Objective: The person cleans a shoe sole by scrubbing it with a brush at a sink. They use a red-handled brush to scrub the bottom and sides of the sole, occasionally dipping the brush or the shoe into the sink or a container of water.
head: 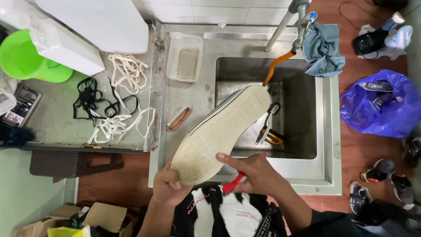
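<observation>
Head view. Shoe (221,131) sits mid-frame, sole up, running diagonally from lower centre toward the upper right, its toe end out over the sink basin (302,118). Pale textured sole with a dark stripe along the sidewall.

Left hand (165,186), lower centre: closed around the heel end of the shoe, thumb lying on the sole's edge, fingers hidden underneath.

Right hand (254,173), just right of it: closed on a red-handled brush (232,182). The handle pokes out below the fist; the brush head is hidden, so I cannot tell whether bristles touch the sole. One finger stretches toward the sole edge.

Handling, as a judgement: the shoe looks light enough for one hand, with a stiff, flexible rubber sole and a softer upper. It is probably wet and a bit slippery, so a wrap around the heel or midfoot gives the firmest hold. The dotted tread should grip fingers better than the smooth sidewall.

Surroundings:
- Orange hose (276,66) drops from the tap, upper right, into the basin.
- Pliers-like tool (267,125) with dark and yellow handles lies in the basin.
- Wooden scrub brush (179,118) on the steel counter, left of the shoe.
- Clear plastic tub (185,57), upper centre.
- White and black laces (116,105) piled on the left.
- Green bucket (22,57), upper left.
- Grey-blue rag (322,48) by the tap.
- Blue plastic bag (377,109) holding shoes, right edge.
</observation>
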